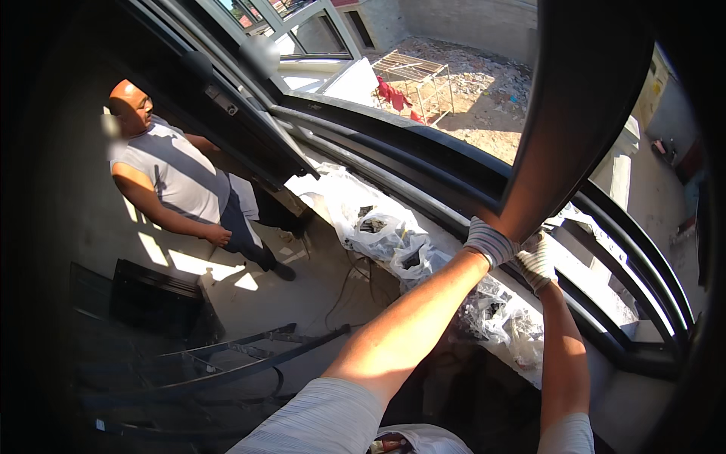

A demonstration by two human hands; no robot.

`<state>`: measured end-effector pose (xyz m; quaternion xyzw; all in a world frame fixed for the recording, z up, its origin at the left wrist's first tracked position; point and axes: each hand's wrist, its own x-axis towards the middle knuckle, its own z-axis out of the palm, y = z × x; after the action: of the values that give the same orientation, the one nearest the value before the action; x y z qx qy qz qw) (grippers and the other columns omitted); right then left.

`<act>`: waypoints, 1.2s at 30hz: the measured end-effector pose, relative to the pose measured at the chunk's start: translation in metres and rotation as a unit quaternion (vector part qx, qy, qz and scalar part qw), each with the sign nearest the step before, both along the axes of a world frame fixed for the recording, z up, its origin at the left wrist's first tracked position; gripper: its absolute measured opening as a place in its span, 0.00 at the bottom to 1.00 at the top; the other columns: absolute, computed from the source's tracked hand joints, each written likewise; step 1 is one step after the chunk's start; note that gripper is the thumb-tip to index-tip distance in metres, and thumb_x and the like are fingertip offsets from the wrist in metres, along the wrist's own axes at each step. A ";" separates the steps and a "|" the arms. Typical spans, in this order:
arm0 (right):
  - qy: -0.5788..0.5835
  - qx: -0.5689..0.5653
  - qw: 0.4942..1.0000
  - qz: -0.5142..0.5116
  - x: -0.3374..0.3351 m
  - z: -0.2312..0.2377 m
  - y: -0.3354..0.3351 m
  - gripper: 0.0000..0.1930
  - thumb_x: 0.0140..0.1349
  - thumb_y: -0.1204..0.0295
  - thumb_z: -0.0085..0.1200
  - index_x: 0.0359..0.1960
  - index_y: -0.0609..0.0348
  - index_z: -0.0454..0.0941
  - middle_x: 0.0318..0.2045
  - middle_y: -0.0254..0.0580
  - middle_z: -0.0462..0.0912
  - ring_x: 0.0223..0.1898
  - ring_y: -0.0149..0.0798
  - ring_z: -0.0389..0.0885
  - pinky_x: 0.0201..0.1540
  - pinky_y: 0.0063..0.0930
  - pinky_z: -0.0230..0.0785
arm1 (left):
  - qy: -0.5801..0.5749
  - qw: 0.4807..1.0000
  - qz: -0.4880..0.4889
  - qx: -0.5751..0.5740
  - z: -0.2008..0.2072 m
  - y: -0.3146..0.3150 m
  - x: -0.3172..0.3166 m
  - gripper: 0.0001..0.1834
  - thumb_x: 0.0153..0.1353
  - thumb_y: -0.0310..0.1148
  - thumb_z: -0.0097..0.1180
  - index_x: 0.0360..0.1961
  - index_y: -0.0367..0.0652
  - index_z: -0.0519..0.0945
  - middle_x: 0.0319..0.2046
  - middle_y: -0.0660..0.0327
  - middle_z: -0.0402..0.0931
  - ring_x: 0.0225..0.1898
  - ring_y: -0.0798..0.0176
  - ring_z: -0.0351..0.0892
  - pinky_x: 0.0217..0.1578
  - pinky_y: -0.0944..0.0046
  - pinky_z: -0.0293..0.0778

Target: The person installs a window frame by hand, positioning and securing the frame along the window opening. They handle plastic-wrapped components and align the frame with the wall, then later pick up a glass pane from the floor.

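Has left hand (491,242) and right hand (536,262), both in striped gloves, close together at lower end of thick dark frame piece (575,113), slanting up directly above grip. Cannot tell whether clamped or loose, with fingertips out of sight. Just left of and below grip, shows clear plastic bags (336,197) strung along pale ledge (528,369). Well up-left of grip, outdoors, shows metal rack (412,66) with red cloth (392,92). Far left of grip, past bags, shows person (181,163) in pale sleeveless top.
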<state>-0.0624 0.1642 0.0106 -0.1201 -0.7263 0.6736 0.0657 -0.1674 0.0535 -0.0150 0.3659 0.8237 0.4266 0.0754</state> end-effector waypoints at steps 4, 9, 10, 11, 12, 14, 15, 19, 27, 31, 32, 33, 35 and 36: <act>-0.027 -0.030 0.999 -0.025 0.011 -0.005 0.017 0.15 0.62 0.76 0.63 0.50 0.61 0.78 0.44 0.39 0.86 0.46 0.31 0.82 0.51 0.27 0.76 | -0.149 0.985 -0.090 0.008 0.024 0.019 0.015 0.32 0.59 0.56 0.68 0.56 0.44 0.80 0.48 0.63 0.85 0.51 0.60 0.83 0.58 0.62 0.74; -0.020 0.025 0.998 -0.050 0.025 -0.022 0.014 0.22 0.59 0.62 0.67 0.52 0.59 0.78 0.45 0.43 0.86 0.47 0.36 0.83 0.51 0.31 0.74 | -0.149 0.988 -0.041 0.000 0.101 0.002 0.038 0.40 0.49 0.54 0.77 0.55 0.37 0.76 0.47 0.56 0.84 0.51 0.59 0.83 0.54 0.62 0.78; -0.009 0.015 0.997 -0.076 0.035 -0.032 0.023 0.26 0.57 0.57 0.69 0.53 0.59 0.79 0.45 0.46 0.86 0.47 0.40 0.84 0.52 0.32 0.74 | -0.204 0.974 -0.061 0.073 0.086 0.011 0.039 0.42 0.47 0.50 0.79 0.56 0.35 0.73 0.48 0.55 0.83 0.50 0.59 0.82 0.53 0.62 0.79; -0.054 0.083 0.990 -0.103 0.044 -0.037 0.031 0.32 0.55 0.55 0.69 0.58 0.59 0.77 0.46 0.50 0.86 0.48 0.46 0.84 0.53 0.33 0.73 | -0.253 0.955 -0.068 0.136 0.075 0.012 0.040 0.45 0.44 0.46 0.82 0.57 0.34 0.71 0.49 0.53 0.82 0.49 0.59 0.82 0.52 0.61 0.79; -0.083 0.143 0.980 -0.109 0.049 -0.023 0.032 0.28 0.57 0.63 0.66 0.59 0.60 0.76 0.46 0.47 0.86 0.48 0.39 0.83 0.54 0.31 0.73 | -0.270 0.946 -0.071 0.162 0.078 0.004 0.041 0.46 0.45 0.43 0.82 0.59 0.36 0.67 0.51 0.55 0.79 0.49 0.60 0.81 0.50 0.62 0.80; -0.125 0.231 0.953 -0.150 0.065 0.000 0.035 0.27 0.58 0.68 0.64 0.60 0.62 0.74 0.45 0.47 0.86 0.46 0.35 0.83 0.53 0.30 0.74 | -0.232 0.961 -0.024 0.150 0.069 -0.009 0.047 0.46 0.48 0.43 0.81 0.61 0.37 0.66 0.49 0.56 0.78 0.46 0.63 0.79 0.46 0.62 0.79; -0.154 0.239 0.950 -0.127 0.071 0.011 0.040 0.32 0.57 0.66 0.65 0.63 0.63 0.72 0.47 0.51 0.85 0.47 0.40 0.84 0.54 0.31 0.74 | -0.195 0.975 0.032 0.100 0.062 -0.018 0.048 0.46 0.48 0.43 0.80 0.62 0.37 0.66 0.48 0.57 0.77 0.44 0.64 0.78 0.45 0.63 0.79; -0.236 0.350 0.900 -0.110 0.110 0.041 0.049 0.42 0.56 0.58 0.66 0.69 0.66 0.65 0.49 0.60 0.83 0.49 0.50 0.85 0.55 0.33 0.75 | -0.216 0.961 0.097 0.144 0.045 -0.042 0.075 0.39 0.56 0.42 0.75 0.63 0.35 0.68 0.48 0.56 0.76 0.39 0.67 0.77 0.44 0.63 0.79; -0.185 0.444 0.872 -0.089 0.168 0.055 0.051 0.25 0.49 0.62 0.65 0.47 0.65 0.77 0.41 0.54 0.81 0.46 0.54 0.80 0.52 0.40 0.75 | -0.238 0.953 0.165 0.086 -0.004 -0.136 0.160 0.20 0.67 0.28 0.62 0.58 0.35 0.74 0.43 0.62 0.77 0.37 0.72 0.75 0.40 0.71 0.75; -0.179 0.498 0.848 -0.031 0.182 0.049 0.038 0.19 0.49 0.62 0.64 0.41 0.60 0.78 0.36 0.49 0.79 0.43 0.51 0.78 0.49 0.42 0.73 | -0.329 0.923 0.201 0.002 -0.044 -0.186 0.206 0.21 0.65 0.29 0.63 0.57 0.35 0.75 0.41 0.63 0.78 0.35 0.73 0.73 0.39 0.72 0.75; -0.196 0.506 0.840 -0.002 0.182 0.047 0.034 0.19 0.50 0.62 0.63 0.41 0.60 0.78 0.37 0.48 0.80 0.44 0.51 0.79 0.50 0.41 0.73 | -0.371 0.904 0.210 0.019 -0.051 -0.196 0.216 0.22 0.64 0.29 0.64 0.57 0.35 0.75 0.41 0.63 0.77 0.34 0.74 0.72 0.38 0.72 0.75; -0.213 0.514 0.831 0.027 0.182 0.043 0.030 0.19 0.50 0.62 0.63 0.41 0.60 0.78 0.37 0.48 0.80 0.44 0.50 0.79 0.50 0.41 0.72 | -0.349 0.918 0.189 0.006 -0.052 -0.204 0.226 0.22 0.64 0.32 0.64 0.57 0.36 0.76 0.41 0.63 0.77 0.34 0.73 0.73 0.38 0.70 0.75; -0.236 0.518 0.819 0.076 0.183 0.040 0.023 0.19 0.52 0.61 0.61 0.43 0.58 0.79 0.39 0.48 0.80 0.46 0.49 0.79 0.52 0.40 0.72 | -0.316 0.926 0.189 -0.085 -0.054 -0.208 0.236 0.22 0.64 0.36 0.64 0.56 0.37 0.77 0.42 0.61 0.78 0.35 0.70 0.76 0.40 0.67 0.77; -0.278 0.510 0.805 0.118 0.178 0.044 0.020 0.20 0.56 0.61 0.60 0.48 0.57 0.79 0.43 0.48 0.81 0.48 0.48 0.79 0.54 0.40 0.71 | -0.307 0.929 0.180 -0.102 -0.052 -0.207 0.240 0.22 0.64 0.37 0.64 0.56 0.38 0.78 0.43 0.59 0.78 0.37 0.68 0.77 0.41 0.65 0.77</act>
<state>0.1157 0.1837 0.0544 -0.1648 -0.9610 0.1464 -0.1669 0.0726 -0.1538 -0.0671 0.0524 0.8513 0.4386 0.2833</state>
